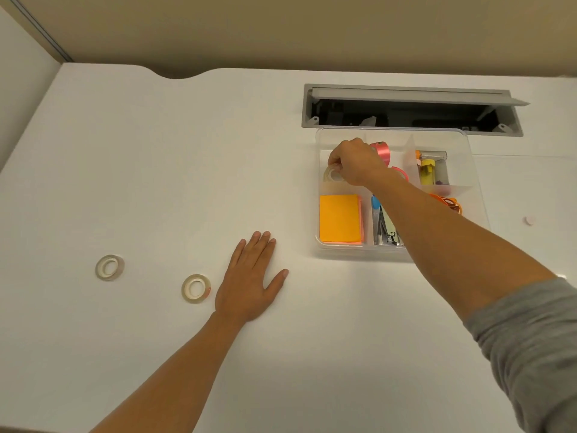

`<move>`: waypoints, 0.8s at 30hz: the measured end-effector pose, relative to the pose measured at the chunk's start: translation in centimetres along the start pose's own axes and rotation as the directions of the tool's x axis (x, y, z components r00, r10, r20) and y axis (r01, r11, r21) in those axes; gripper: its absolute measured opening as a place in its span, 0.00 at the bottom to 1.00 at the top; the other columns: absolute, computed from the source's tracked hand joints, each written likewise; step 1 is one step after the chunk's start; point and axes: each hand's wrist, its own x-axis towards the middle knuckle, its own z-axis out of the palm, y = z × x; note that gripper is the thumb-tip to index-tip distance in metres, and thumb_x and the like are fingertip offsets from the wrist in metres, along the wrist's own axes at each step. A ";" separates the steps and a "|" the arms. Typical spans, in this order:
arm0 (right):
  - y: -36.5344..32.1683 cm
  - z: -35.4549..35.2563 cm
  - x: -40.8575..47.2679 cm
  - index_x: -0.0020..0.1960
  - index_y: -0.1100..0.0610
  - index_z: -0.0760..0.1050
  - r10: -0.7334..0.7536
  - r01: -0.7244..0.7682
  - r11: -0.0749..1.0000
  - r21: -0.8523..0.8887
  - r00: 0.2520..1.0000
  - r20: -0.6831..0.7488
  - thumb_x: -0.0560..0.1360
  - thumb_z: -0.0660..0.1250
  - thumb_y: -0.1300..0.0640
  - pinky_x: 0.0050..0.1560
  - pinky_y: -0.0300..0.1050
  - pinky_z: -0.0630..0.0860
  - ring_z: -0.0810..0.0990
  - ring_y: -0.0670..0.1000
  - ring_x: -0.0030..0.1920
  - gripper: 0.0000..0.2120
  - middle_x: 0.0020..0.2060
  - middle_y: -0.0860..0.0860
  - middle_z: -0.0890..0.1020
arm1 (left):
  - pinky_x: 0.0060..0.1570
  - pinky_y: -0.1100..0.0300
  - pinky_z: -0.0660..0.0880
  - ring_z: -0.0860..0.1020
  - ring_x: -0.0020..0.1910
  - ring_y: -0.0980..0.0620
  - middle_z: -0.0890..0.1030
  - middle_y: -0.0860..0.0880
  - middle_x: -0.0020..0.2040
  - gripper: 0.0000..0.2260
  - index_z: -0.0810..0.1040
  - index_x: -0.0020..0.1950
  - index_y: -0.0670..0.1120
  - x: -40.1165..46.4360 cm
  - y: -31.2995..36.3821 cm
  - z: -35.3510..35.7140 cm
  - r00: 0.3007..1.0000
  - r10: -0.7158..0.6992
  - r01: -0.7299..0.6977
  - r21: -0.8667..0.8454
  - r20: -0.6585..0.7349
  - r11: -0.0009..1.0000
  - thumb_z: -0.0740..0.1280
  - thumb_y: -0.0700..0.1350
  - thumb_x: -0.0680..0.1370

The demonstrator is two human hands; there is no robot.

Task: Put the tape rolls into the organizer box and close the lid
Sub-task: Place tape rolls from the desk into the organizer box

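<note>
A clear plastic organizer box point(315, 195) stands open on the white desk, right of centre. My right hand point(356, 160) reaches into its back left compartment, fingers closed on a clear tape roll point(333, 175) that sits low in that compartment. Two more clear tape rolls lie flat on the desk at the left: one point(109, 267) farther left, one point(195, 288) just beside my left hand point(249, 276). That hand rests flat on the desk, fingers spread, holding nothing. No lid is visible.
The box also holds an orange sticky-note pad point(340, 218), pink ribbon rolls point(381, 150), scissors and tools point(385, 226), small yellow containers point(427, 171) and orange bands. An open cable hatch point(406, 110) lies behind the box. A small white disc point(529, 220) sits at far right.
</note>
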 end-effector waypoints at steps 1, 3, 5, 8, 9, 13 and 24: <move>0.0 0.0 0.0 0.57 0.59 0.79 0.003 -0.003 1.000 0.007 1.000 0.006 0.74 0.69 0.63 0.52 0.46 0.74 0.78 0.56 0.49 0.12 0.54 0.57 0.81 | 0.76 0.51 0.51 0.53 0.78 0.53 0.61 0.49 0.77 0.29 0.61 0.76 0.45 0.0 0.0 0.0 1.000 0.001 -0.001 0.000 -0.001 1.000 0.55 0.60 0.80; 0.0 0.0 0.0 0.59 0.58 0.78 0.010 -0.011 1.000 0.026 1.000 0.020 0.74 0.70 0.62 0.51 0.45 0.72 0.79 0.57 0.51 0.13 0.56 0.57 0.80 | 0.76 0.51 0.51 0.53 0.78 0.53 0.60 0.49 0.77 0.29 0.61 0.76 0.45 0.0 -0.1 0.1 1.000 0.003 -0.003 0.000 0.000 1.000 0.55 0.60 0.80; 0.0 0.0 0.0 0.59 0.58 0.78 0.015 -0.016 0.999 0.034 1.000 0.027 0.74 0.70 0.62 0.52 0.45 0.72 0.79 0.58 0.52 0.14 0.57 0.57 0.80 | 0.76 0.50 0.51 0.53 0.78 0.53 0.60 0.49 0.78 0.29 0.60 0.77 0.45 0.0 -0.1 0.1 1.000 0.003 -0.003 0.003 0.001 1.000 0.55 0.60 0.80; -0.3 -0.3 -0.1 0.62 0.58 0.76 0.029 -0.030 0.999 0.045 0.999 0.016 0.73 0.70 0.63 0.57 0.48 0.73 0.78 0.59 0.54 0.17 0.59 0.58 0.79 | 0.76 0.50 0.52 0.53 0.78 0.53 0.60 0.48 0.77 0.29 0.60 0.77 0.45 -0.1 -0.2 0.1 1.000 0.008 -0.008 0.005 -0.005 1.000 0.55 0.60 0.81; -0.5 -0.5 -0.3 0.63 0.59 0.76 0.033 -0.032 0.998 0.056 0.999 -0.004 0.74 0.69 0.63 0.58 0.49 0.73 0.78 0.59 0.55 0.17 0.59 0.58 0.79 | 0.76 0.50 0.52 0.53 0.78 0.52 0.61 0.48 0.77 0.29 0.60 0.77 0.45 -0.1 -0.1 0.1 1.000 0.011 -0.011 0.007 -0.008 1.000 0.55 0.60 0.81; -2.1 -1.3 -2.0 0.63 0.58 0.76 0.053 -0.027 0.983 0.183 0.989 -0.140 0.76 0.67 0.63 0.57 0.50 0.74 0.79 0.58 0.56 0.16 0.59 0.57 0.80 | 0.75 0.49 0.54 0.55 0.77 0.51 0.62 0.47 0.77 0.29 0.62 0.76 0.43 -0.1 0.0 0.1 1.000 0.012 -0.012 0.025 -0.011 1.000 0.55 0.59 0.81; -10.8 2.4 -12.1 0.61 0.55 0.77 -0.037 0.121 0.923 0.365 0.973 -0.229 0.77 0.65 0.54 0.60 0.52 0.74 0.79 0.55 0.56 0.14 0.59 0.53 0.80 | 0.76 0.56 0.45 0.55 0.78 0.48 0.64 0.45 0.76 0.22 0.69 0.72 0.42 -0.6 -0.4 -2.5 0.997 0.045 -0.035 -0.164 0.057 0.986 0.60 0.51 0.81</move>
